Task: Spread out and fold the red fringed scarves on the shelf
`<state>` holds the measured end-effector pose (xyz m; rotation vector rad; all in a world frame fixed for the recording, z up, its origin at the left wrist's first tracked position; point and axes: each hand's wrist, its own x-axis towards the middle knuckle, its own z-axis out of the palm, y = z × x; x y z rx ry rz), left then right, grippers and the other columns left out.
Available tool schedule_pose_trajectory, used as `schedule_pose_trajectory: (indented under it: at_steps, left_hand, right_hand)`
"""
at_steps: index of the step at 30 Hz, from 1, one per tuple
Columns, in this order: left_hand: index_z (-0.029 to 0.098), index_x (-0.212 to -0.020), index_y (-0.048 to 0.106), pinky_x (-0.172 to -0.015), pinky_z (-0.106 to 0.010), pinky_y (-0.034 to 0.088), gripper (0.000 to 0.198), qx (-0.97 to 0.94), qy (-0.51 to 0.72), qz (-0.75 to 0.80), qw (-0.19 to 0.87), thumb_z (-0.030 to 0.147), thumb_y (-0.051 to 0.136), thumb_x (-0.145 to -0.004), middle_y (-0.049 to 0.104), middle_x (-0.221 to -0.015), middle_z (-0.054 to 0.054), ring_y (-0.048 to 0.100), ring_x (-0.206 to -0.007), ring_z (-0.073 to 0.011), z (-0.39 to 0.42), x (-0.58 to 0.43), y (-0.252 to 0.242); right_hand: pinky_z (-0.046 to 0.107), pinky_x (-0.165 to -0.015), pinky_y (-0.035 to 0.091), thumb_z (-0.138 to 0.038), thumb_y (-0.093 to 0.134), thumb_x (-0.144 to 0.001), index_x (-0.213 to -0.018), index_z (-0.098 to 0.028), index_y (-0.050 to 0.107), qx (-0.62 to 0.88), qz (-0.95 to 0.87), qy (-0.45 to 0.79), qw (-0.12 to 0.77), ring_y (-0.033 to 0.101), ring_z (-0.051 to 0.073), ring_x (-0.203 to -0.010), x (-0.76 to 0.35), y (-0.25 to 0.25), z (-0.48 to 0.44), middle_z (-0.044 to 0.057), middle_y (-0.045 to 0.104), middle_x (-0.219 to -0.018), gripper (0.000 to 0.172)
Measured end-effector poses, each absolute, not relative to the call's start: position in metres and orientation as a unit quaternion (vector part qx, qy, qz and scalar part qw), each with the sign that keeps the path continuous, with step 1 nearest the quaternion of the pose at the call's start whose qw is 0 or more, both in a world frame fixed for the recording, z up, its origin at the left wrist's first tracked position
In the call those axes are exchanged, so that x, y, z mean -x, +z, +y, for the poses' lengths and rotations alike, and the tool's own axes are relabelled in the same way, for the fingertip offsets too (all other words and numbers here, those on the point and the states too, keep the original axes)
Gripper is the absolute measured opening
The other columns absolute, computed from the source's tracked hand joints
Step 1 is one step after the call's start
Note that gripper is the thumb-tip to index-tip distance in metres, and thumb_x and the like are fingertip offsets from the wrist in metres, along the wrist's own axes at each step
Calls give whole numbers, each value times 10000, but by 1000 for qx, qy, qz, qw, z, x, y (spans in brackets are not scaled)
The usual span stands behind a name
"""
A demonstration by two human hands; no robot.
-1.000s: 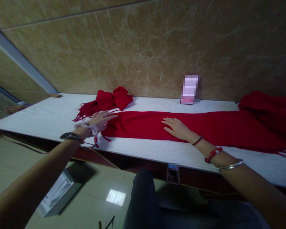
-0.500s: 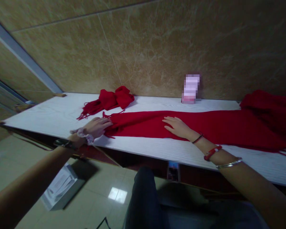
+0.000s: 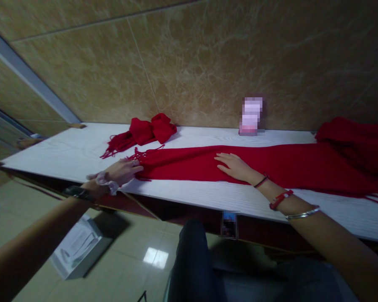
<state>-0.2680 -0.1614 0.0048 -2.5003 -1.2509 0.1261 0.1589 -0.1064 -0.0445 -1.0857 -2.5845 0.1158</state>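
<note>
Red scarf (image 3: 189, 164) fabric lies beneath the right hand (image 3: 234, 167), its grip spread flat, while the left hand (image 3: 122, 170) is at the fringed end, its fingers bent so that I cannot tell whether that grip pinches anything. Stretched along the white tabletop (image 3: 182, 195), the scarf reaches a red heap (image 3: 359, 144) cut off at the right, their meeting point unclear. Nearby are a bunched red bundle (image 3: 151, 130), a pixelated pink item (image 3: 251, 116) by the wall (image 3: 189, 67), and below, a paper-filled box (image 3: 77, 247) partly behind the left forearm (image 3: 40, 235).
</note>
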Motion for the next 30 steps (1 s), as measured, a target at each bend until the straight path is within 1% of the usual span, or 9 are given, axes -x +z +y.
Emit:
schedule_pose_trajectory:
  at_steps: [5,7,10,13,16,18,24,27,30]
  left_hand:
    - [139,-967,623,-769,-296,449,308,878,74,-454,136,147,393,-761,621,-975,-81,564,-861,-179,-166,268,2]
    - [127,-986,625,-782,-334,446,302,878,47,-455,138,233,398,-816,615,-977,-98,558,-877,-195,-171,259,6]
    - [165,-1077,603,-833,-379,422,349,888,20,-433,153,339,435,-826,582,-1080,-110,531,-970,-227,-177,236,5]
    - [200,-1157,562,-876,-336,411,369,898,43,-418,133,210,387,-833,568,-1129,-87,526,-1014,-196,-175,215,-4]
    - [223,-1180,548,-802,-238,448,453,885,89,-443,113,78,334,-808,582,-1090,-61,553,-966,-153,-167,204,-11]
    - [238,-1176,550,-758,-209,459,486,873,104,-462,114,40,336,-787,584,-1071,-49,560,-949,-145,-161,202,-12]
    - [204,-1170,551,-823,-258,457,435,863,92,-479,131,91,430,-767,582,-1073,-63,560,-948,-162,-159,192,-8]
    - [217,-1125,578,-838,-255,451,402,879,66,-451,138,88,423,-777,589,-1061,-49,555,-957,-151,-160,184,-13]
    - [205,-1059,617,-766,-249,475,381,895,9,-418,155,71,357,-815,614,-931,-59,574,-863,-147,-159,184,-23]
  right_hand:
    - [439,-1015,305,-309,385,-876,-1233,-160,502,374,-910,40,174,410,204,-1219,-161,-45,-106,100,482,-1306,404]
    - [434,-1014,310,-308,385,-877,-1228,-149,506,373,-910,42,175,412,205,-1217,-162,-45,-105,105,483,-1304,404]
    - [432,-1013,315,-306,394,-875,-1218,-129,517,373,-910,45,178,416,216,-1213,-163,-46,-104,118,486,-1299,405]
    - [429,-1013,319,-289,410,-867,-1194,-114,538,365,-910,49,189,429,223,-1200,-163,-45,-106,129,510,-1273,393]
    - [389,-1013,330,-265,418,-861,-1181,-101,547,333,-918,67,206,450,203,-1179,-163,-40,-112,130,541,-1237,382]
    - [383,-1015,328,-289,432,-860,-1184,-119,546,307,-927,85,199,452,195,-1176,-163,-36,-118,119,545,-1235,383]
    - [465,-1053,223,-483,502,-802,-1261,-197,477,265,-947,141,110,341,229,-1260,-165,-22,-132,96,452,-1333,541]
    - [470,-1060,200,-482,522,-787,-1253,-201,486,261,-950,150,86,312,236,-1276,-166,-20,-134,96,424,-1355,545]
    - [478,-1055,212,-444,527,-794,-1244,-195,495,263,-950,146,90,313,237,-1276,-165,-19,-135,101,426,-1352,515]
